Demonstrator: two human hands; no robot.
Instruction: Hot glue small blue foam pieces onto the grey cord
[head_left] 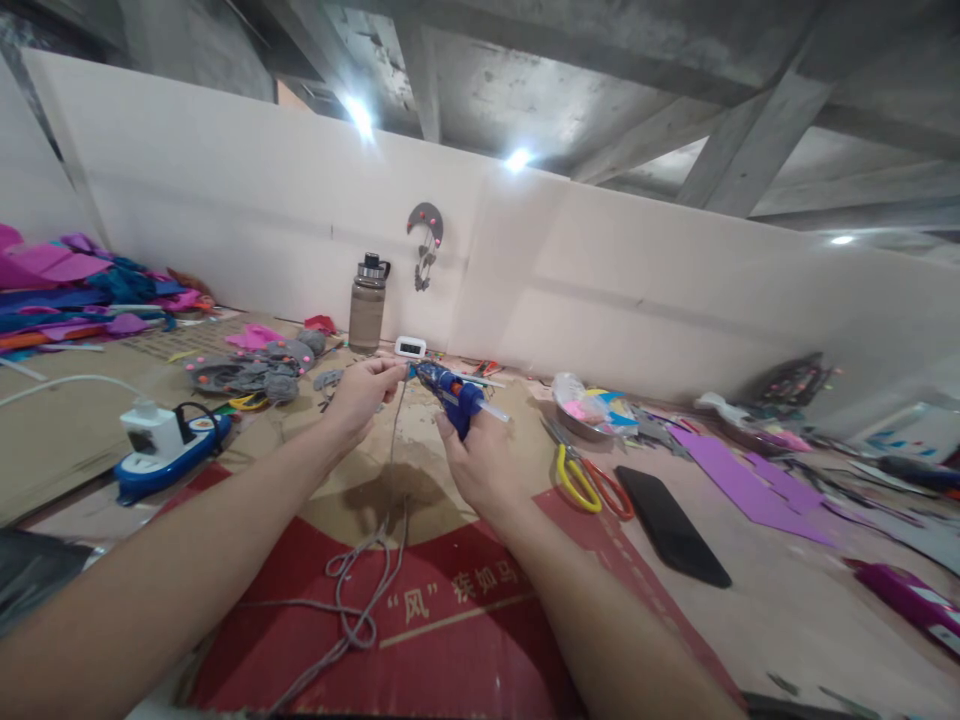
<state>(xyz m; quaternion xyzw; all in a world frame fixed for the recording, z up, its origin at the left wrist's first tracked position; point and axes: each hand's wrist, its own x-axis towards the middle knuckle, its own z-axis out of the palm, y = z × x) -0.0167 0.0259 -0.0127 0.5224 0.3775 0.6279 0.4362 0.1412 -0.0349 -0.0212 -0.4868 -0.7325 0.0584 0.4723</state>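
Observation:
My right hand (484, 462) is wrapped round a blue hot glue gun (457, 393), with a pale glue stick (493, 411) poking from its back end. The gun's nozzle points left, close to the fingertips of my left hand (361, 398). Those fingers pinch the upper end of a grey cord (396, 432). From there the cord hangs down and lies in loose loops on a red and brown cardboard sheet (450, 640). Whether the nozzle touches the cord I cannot tell.
Scissors (589, 485) with yellow and red handles and a black phone (671, 525) lie right. A bottle (367, 305) stands behind. Grey felt pieces (247, 372) and a blue power strip (174, 458) are left. Purple sheets (750, 485) lie far right. A moon-shaped ornament (425, 225) hangs on the partition.

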